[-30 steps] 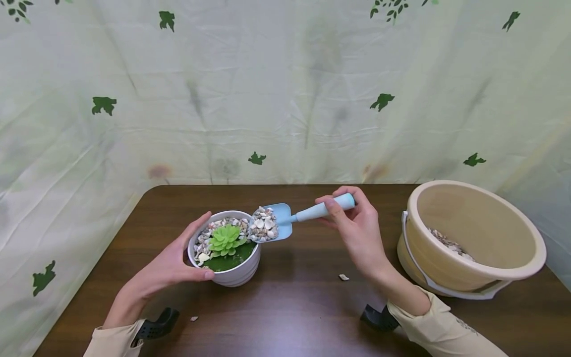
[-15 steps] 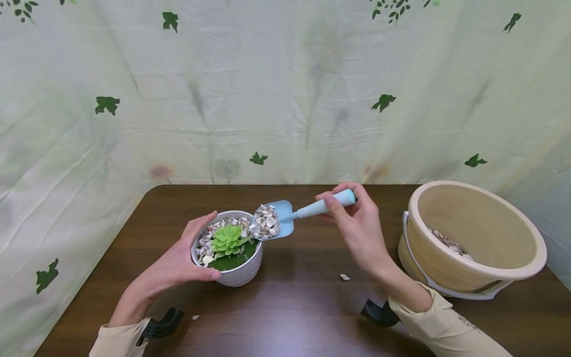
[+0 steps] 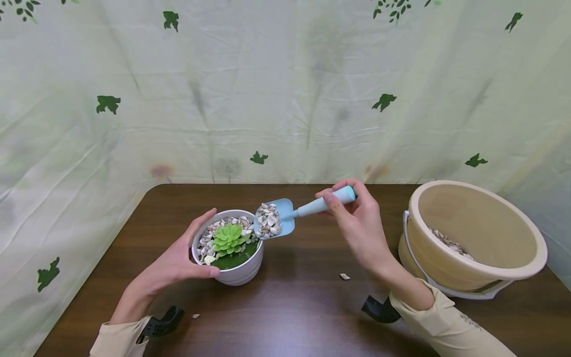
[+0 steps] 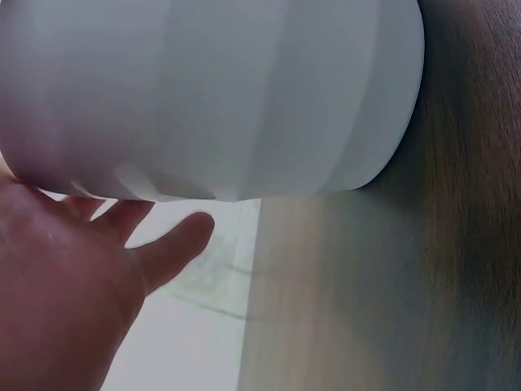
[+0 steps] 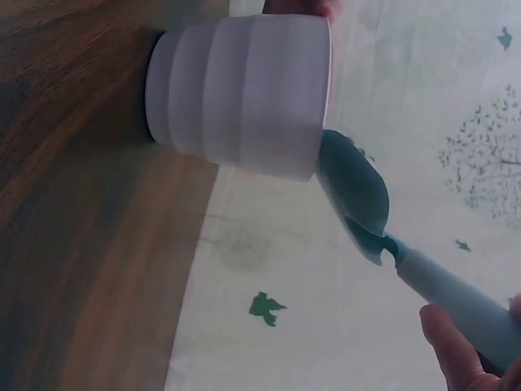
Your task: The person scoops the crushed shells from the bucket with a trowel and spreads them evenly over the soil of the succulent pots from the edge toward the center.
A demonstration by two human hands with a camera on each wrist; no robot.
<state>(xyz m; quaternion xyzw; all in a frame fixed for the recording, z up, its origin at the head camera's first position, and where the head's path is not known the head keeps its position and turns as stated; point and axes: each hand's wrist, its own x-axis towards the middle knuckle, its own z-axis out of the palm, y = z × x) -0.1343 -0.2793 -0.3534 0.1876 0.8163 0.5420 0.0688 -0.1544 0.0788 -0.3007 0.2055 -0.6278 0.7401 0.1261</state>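
A white ribbed flower pot (image 3: pixel 241 274) stands on the brown table, left of centre. In it a green succulent (image 3: pixel 229 239) is partly ringed by small shells (image 3: pixel 206 245), while dark green shows at the front right. My left hand (image 3: pixel 174 258) grips the pot's left side, thumb in front and fingers round the back. Between thumb and fingers my right hand (image 3: pixel 363 228) holds a light blue trowel (image 3: pixel 314 207) by its handle. The blade carries a heap of shells (image 3: pixel 268 221) and its tip lies at the pot's right rim; the right wrist view shows the blade's underside (image 5: pixel 354 183) there.
At the right stands a large beige bucket (image 3: pixel 410 238) with a lowered white handle and more shells (image 3: pixel 450 244) inside. Single shells lie on the table, one (image 3: pixel 344 276) before the right forearm and one (image 3: pixel 196 316) near the left wrist. A leaf-patterned curtain (image 3: pixel 285 99) hangs behind.
The trowel has shifted slightly right and up with its heap of shells. The pot and left hand appear a little further right. Both holds are unchanged.
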